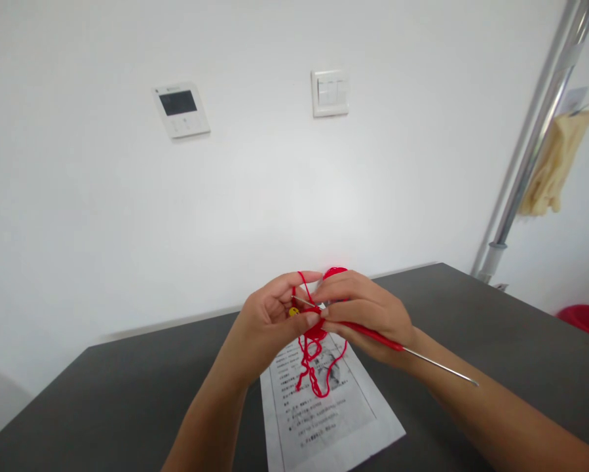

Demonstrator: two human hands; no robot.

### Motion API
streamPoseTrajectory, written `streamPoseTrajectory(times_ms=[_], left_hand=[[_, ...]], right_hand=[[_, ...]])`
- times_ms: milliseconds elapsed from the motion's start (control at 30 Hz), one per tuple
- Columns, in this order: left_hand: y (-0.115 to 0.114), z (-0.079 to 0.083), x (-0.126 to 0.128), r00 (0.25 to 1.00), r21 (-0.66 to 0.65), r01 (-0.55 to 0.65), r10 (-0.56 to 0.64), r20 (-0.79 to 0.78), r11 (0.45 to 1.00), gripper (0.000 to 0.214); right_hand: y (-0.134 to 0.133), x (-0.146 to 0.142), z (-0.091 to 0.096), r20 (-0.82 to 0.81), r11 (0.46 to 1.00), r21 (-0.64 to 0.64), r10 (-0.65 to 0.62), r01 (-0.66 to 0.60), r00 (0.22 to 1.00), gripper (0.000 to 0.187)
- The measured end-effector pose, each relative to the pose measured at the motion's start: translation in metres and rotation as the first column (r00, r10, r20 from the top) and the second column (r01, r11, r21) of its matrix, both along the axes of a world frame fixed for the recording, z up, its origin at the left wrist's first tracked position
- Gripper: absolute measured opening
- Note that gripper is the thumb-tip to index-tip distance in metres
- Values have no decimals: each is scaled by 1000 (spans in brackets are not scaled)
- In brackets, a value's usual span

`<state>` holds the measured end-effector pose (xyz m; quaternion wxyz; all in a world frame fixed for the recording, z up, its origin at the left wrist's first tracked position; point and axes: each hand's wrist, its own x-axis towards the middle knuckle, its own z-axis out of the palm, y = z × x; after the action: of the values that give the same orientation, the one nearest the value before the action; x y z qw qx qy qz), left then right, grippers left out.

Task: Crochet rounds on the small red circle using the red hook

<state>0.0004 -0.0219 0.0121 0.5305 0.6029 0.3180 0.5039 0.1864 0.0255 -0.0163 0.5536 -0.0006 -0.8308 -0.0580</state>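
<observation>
Between thumb and fingers, my left hand point(274, 314) pinches a small piece of red crochet work point(316, 326). A strand of red yarn point(303, 280) runs over its raised index finger. My right hand point(365, 311) is closed around the red grip of a double-ended crochet hook point(380, 338). One metal tip reaches the yarn by the left fingers; the other end points down to the right over my forearm. Loose red yarn tails dangle below the work. Behind the right fingers shows part of a red yarn ball point(334, 271). A small yellow thing point(294, 313) peeks out by my left palm.
A printed sheet point(323, 426) lies on the dark table point(141, 387) under my hands. The white wall behind carries an intercom panel point(182, 111) and a switch plate point(330, 94). At right are a metal pole point(534, 151), hanging pale yellow gloves point(552, 167) and a red object point(584, 321).
</observation>
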Motion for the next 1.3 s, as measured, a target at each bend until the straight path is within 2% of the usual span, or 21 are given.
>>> streamPoseTrajectory(times_ms=[133,233,333,433,467,533,567,633,733,833,1000,1300], left_hand=[[-3,-2,7,981,90,-172,179,-70,981,45],[-4,-6,12,936,161,-312,332,-117,936,48],[-5,-12,18,880,264,-402,449,-151,877,45],[-6,-17,26,853,290,-473,514,-85,832,47],[-5,-17,28,864,254,-473,500,-51,844,49],[-1,-17,29,921,118,-387,388,18,914,54],[1,-16,28,952,37,-302,300,56,953,55],[7,-13,21,984,-68,-110,118,135,992,54],[10,-8,6,976,-140,135,-107,190,981,39],[8,-5,-2,950,-150,264,-231,209,953,31],[4,-5,3,939,-123,263,-224,261,957,30],[1,-7,-3,958,-99,210,-185,218,973,39]], right_hand=[[-1,-5,-5,-20,992,-129,-19,16,1000,6],[1,-6,-7,-49,995,-95,-36,31,998,8],[3,-9,-11,-74,996,-60,-67,62,995,9],[6,-13,-18,-116,990,-78,-125,116,985,9],[6,-15,-21,-129,987,-79,-152,142,980,8],[7,-16,-24,-144,980,-68,-193,185,971,6],[6,-16,-23,-145,981,-58,-193,187,970,5],[3,-15,-19,-141,989,-58,-142,135,980,7],[-4,-11,-8,-117,993,-112,-33,19,993,9],[-9,-8,-1,-90,991,-130,22,-34,996,8],[-9,-8,0,-94,995,-94,12,-21,995,7],[-17,1,9,-39,997,-52,49,-51,998,10]])
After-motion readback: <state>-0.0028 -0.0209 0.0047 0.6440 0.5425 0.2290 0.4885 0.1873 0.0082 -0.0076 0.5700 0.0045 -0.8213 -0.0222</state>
